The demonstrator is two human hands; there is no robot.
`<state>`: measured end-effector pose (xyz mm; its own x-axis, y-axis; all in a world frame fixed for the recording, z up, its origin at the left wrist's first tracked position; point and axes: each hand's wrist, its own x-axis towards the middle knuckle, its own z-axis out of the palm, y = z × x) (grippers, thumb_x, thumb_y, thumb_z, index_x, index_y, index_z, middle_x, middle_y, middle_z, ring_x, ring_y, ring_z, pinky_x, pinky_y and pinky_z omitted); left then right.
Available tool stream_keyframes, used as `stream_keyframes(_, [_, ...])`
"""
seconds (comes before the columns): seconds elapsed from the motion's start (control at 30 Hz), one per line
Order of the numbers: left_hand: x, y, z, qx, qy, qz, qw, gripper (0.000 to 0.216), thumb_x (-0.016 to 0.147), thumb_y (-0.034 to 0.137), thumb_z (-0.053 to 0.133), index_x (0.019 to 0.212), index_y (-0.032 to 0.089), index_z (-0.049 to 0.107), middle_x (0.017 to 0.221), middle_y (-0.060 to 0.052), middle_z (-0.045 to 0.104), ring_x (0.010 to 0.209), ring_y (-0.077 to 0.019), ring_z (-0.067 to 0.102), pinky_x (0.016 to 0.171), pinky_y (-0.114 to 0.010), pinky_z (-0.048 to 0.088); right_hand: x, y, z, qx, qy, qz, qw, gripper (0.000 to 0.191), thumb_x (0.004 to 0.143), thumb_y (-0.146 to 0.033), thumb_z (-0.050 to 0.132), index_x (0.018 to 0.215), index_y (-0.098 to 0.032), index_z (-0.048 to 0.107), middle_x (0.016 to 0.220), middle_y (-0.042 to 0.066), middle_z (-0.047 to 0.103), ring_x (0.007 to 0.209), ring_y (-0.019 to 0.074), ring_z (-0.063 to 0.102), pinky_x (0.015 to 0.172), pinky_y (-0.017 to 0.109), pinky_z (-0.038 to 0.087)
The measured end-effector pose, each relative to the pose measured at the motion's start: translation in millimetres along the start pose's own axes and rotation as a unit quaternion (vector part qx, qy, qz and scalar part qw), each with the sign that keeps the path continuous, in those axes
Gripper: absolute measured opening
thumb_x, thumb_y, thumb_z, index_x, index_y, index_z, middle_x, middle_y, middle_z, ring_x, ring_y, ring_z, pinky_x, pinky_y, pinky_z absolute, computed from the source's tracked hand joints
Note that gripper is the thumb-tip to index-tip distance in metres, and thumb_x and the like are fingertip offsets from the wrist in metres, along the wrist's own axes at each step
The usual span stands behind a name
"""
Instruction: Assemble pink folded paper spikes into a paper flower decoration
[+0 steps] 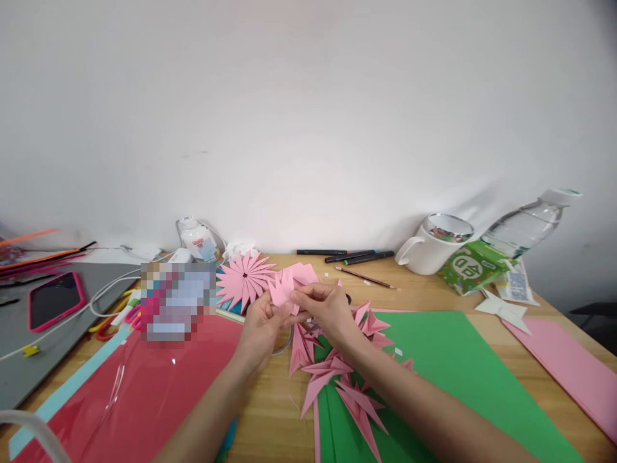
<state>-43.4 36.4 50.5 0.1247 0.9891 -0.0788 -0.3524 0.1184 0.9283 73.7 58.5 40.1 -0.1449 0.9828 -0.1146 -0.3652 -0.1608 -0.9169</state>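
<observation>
Between both hands is a pink folded paper piece (281, 289) with pointed tips standing up. My left hand (263, 319) pinches its lower left side, and my right hand (325, 307) grips its right side with thumb and fingers. Just behind and to the left lies a round pink paper star (245, 276) with many points and a small dark centre. Another pink paper piece (303, 273) shows behind my right hand. Several loose pink folded points (328, 372) are heaped under and beside my right forearm.
Green sheets (448, 366) lie at the right, red sheets (159, 386) at the left. Black pens (354, 255) and a pencil (364, 276) rest near the wall. A white mug (434, 244), green box (475, 267) and water bottle (525, 225) stand at the back right. A phone (56, 301) lies far left.
</observation>
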Motion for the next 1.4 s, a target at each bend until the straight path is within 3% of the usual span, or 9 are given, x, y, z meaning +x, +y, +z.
stream_keyframes(0.13, [0, 0, 0, 0.013, 0.009, 0.005, 1.000, 0.031, 0.063, 0.029, 0.074, 0.087, 0.013, 0.062, 0.062, 0.002, 0.064, 0.056, -0.0100, 0.059, 0.068, -0.028, 0.054, -5, 2, 5, 0.002, 0.016, -0.030, 0.999, 0.030, 0.055, -0.039, 0.077, 0.059, -0.013, 0.063, 0.056, -0.003, 0.058, 0.045, 0.0121, 0.060, 0.041, 0.022, 0.051])
stream_keyframes(0.23, [1, 0, 0, 0.008, 0.004, 0.013, 1.000, 0.034, 0.064, 0.027, 0.074, 0.093, 0.013, 0.061, 0.073, -0.002, 0.068, 0.067, -0.0127, 0.063, 0.072, -0.029, 0.053, -6, 0, 7, -0.005, 0.009, -0.036, 0.999, 0.029, 0.058, -0.041, 0.075, 0.061, -0.014, 0.064, 0.055, -0.004, 0.058, 0.043, 0.0127, 0.060, 0.036, 0.021, 0.046])
stream_keyframes(0.37, [1, 2, -2, -0.006, 0.008, 0.040, 0.999, 0.045, 0.066, 0.025, 0.073, 0.107, 0.017, 0.058, 0.084, -0.003, 0.069, 0.074, -0.0140, 0.064, 0.074, -0.028, 0.053, -3, -4, 6, 0.002, -0.049, -0.053, 0.997, 0.028, 0.060, -0.040, 0.074, 0.071, -0.015, 0.069, 0.066, 0.000, 0.067, 0.050, 0.0134, 0.063, 0.051, 0.026, 0.054])
stream_keyframes(0.47, [2, 1, -3, 0.003, 0.018, 0.051, 0.999, 0.047, 0.067, 0.025, 0.072, 0.110, 0.017, 0.056, 0.080, -0.003, 0.070, 0.070, -0.0130, 0.063, 0.073, -0.028, 0.053, -1, -2, 4, -0.001, -0.071, -0.058, 0.996, 0.028, 0.062, -0.040, 0.073, 0.077, -0.016, 0.071, 0.075, 0.002, 0.070, 0.052, 0.0137, 0.063, 0.056, 0.029, 0.055])
stream_keyframes(0.7, [2, 1, -6, 0.093, 0.015, 0.039, 0.995, 0.059, 0.066, 0.027, 0.072, 0.118, 0.013, 0.047, 0.070, -0.002, 0.068, 0.058, -0.0137, 0.064, 0.061, -0.024, 0.052, -3, 3, 3, -0.033, 0.004, -0.057, 0.998, 0.022, 0.062, -0.034, 0.073, 0.074, -0.015, 0.071, 0.063, 0.001, 0.068, 0.057, 0.0132, 0.061, 0.060, 0.028, 0.052])
stream_keyframes(1.0, [0, 0, -6, 0.124, 0.019, 0.049, 0.991, 0.071, 0.066, 0.025, 0.070, 0.128, 0.014, 0.038, 0.071, -0.002, 0.066, 0.057, -0.0126, 0.062, 0.055, -0.021, 0.049, -4, -17, 2, 0.005, -0.063, 0.029, 0.998, 0.030, 0.048, -0.030, 0.081, 0.062, -0.012, 0.062, 0.054, -0.003, 0.060, 0.046, 0.0063, 0.053, 0.048, 0.019, 0.046])
stream_keyframes(1.2, [0, -5, -5, 0.124, 0.008, 0.027, 0.992, 0.081, 0.063, 0.026, 0.072, 0.133, 0.013, 0.033, 0.058, 0.002, 0.061, 0.056, -0.0143, 0.061, 0.053, -0.021, 0.048, -3, -11, -2, 0.020, -0.091, 0.019, 0.995, 0.035, 0.046, -0.028, 0.083, 0.052, -0.013, 0.052, 0.043, -0.006, 0.053, 0.036, 0.0029, 0.042, 0.037, 0.015, 0.034])
stream_keyframes(1.4, [2, -7, -8, 0.143, 0.008, 0.027, 0.989, 0.077, 0.067, 0.029, 0.070, 0.131, 0.013, 0.032, 0.050, 0.006, 0.055, 0.050, -0.0128, 0.059, 0.049, -0.020, 0.045, 1, -10, -4, 0.026, -0.092, 0.050, 0.994, 0.038, 0.041, -0.032, 0.084, 0.059, -0.012, 0.057, 0.050, -0.004, 0.057, 0.042, 0.0050, 0.049, 0.044, 0.018, 0.044])
